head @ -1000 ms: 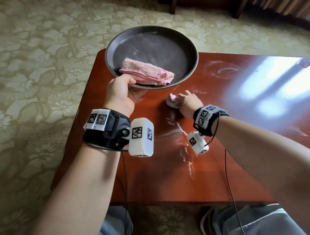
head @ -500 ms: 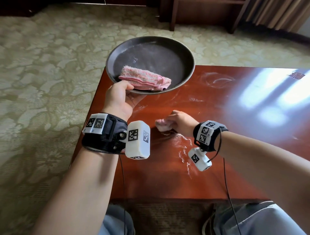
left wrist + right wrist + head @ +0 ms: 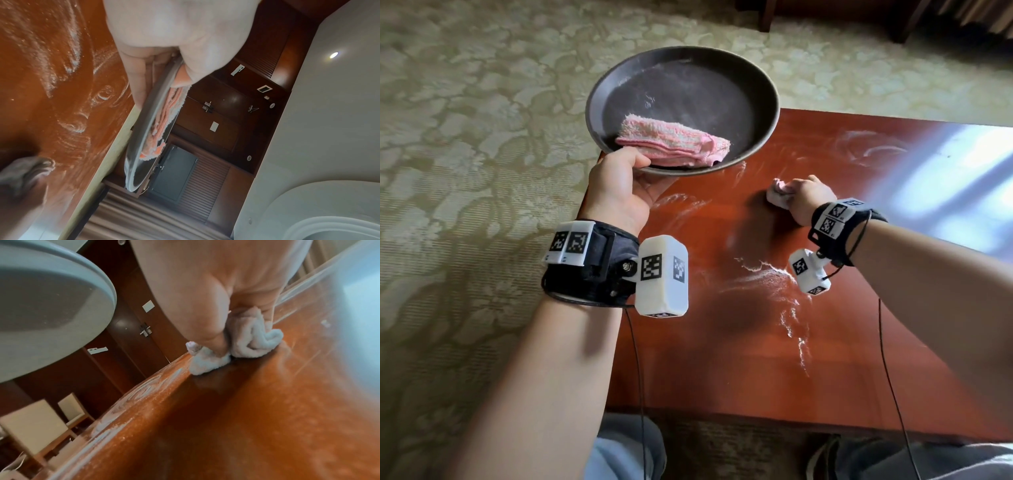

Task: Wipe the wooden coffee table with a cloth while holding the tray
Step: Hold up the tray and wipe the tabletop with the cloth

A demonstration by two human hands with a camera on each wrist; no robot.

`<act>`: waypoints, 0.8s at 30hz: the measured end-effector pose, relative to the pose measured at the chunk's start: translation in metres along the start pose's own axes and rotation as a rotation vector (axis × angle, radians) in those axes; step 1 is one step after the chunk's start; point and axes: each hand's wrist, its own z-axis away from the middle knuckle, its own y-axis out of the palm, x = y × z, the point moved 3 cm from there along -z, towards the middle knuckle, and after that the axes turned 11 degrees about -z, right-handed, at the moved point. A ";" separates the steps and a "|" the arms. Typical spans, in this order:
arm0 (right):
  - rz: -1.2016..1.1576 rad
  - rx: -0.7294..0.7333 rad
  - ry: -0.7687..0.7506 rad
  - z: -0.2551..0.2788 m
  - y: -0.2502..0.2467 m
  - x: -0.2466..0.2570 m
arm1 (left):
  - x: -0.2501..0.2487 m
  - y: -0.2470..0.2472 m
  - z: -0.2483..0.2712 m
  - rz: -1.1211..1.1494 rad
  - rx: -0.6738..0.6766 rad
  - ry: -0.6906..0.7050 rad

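Left hand (image 3: 619, 192) grips the near rim of the round dark-brown shallow tray (image 3: 599, 92), thumb on top of the rim, fingers underneath; tray is held up off the table, over its far-left corner and the carpet. In the tray: one folded pink terry towel (image 3: 674, 141), lying near the thumb side, w/ faint white dust on the tray floor. Right hand (image 3: 806, 202) is curled round a bunched whitish-pink cloth (image 3: 777, 192), pressing it onto the glossy reddish-brown wooden coffee table (image 3: 722, 359), to the right of the tray. White powder streaks (image 3: 787, 301) lie on the tabletop nearer the person, more swirls towards the far edge. Patterned beige carpet (image 3: 465, 137) surrounds the table.
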 end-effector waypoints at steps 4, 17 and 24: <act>0.054 0.055 -0.142 0.000 0.005 0.026 | 0.002 -0.002 -0.002 0.014 0.016 -0.011; 0.012 0.171 -0.590 0.076 0.028 0.086 | -0.004 0.000 0.016 0.015 -0.009 -0.006; -0.057 0.231 -0.651 0.111 0.037 0.075 | -0.012 0.014 0.038 0.010 0.028 -0.001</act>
